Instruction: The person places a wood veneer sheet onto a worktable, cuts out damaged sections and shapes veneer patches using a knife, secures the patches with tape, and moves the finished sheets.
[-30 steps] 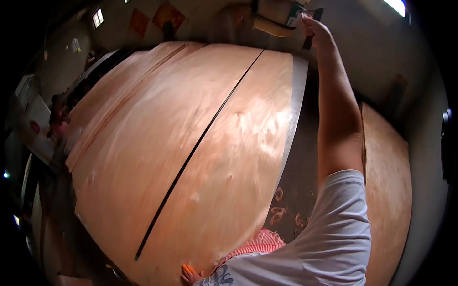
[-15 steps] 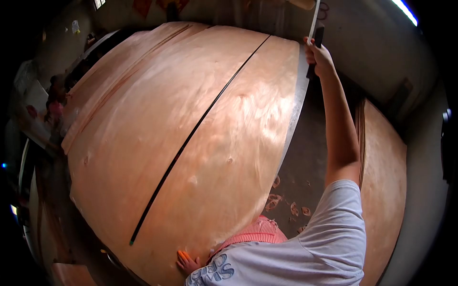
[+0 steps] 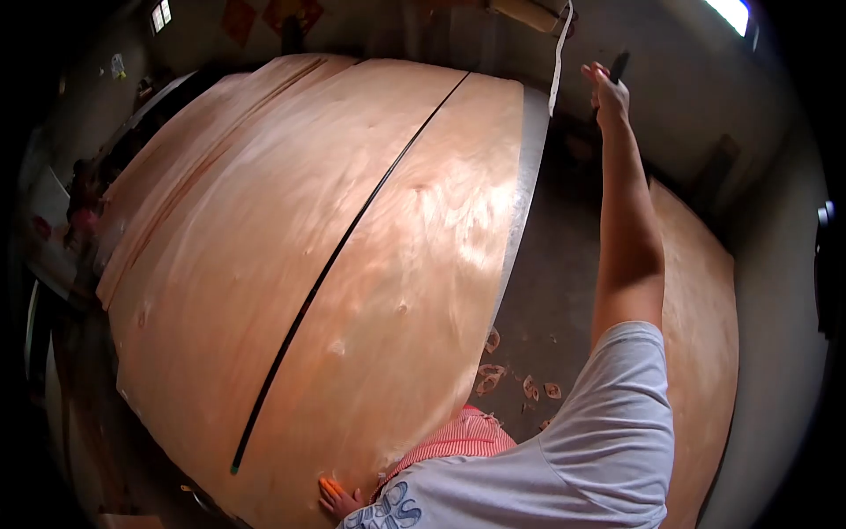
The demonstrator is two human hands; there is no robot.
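Observation:
My left hand [image 3: 339, 501] lies with fingers apart on the near edge of a large wood veneer sheet [image 3: 379, 291]; its fingertips look orange. My right arm stretches far forward. At its end, my right hand [image 3: 610, 95] is closed around a dark flat tool [image 3: 619, 67], its kind unclear and mostly hidden by the hand. One or two fingers stick out from that grip. Left of this hand, apart from it, dangles a white strip of tape [image 3: 559, 62]. A long thin black rod [image 3: 330, 264] with a greenish near end lies lengthwise over the veneer.
Another stack of veneer sheets [image 3: 696, 335] stands on the right beside the wall. Scraps of veneer [image 3: 491, 379] litter the grey floor [image 3: 551, 264] between the stacks. A pale metal-like edge [image 3: 527, 159] runs beneath the main sheet's right side. A wooden roll [image 3: 527, 13] is at the back.
My right hand has come away from the white strip, which now hangs free, and still grips the dark tool. My left hand stays on the veneer. The view has shifted slightly.

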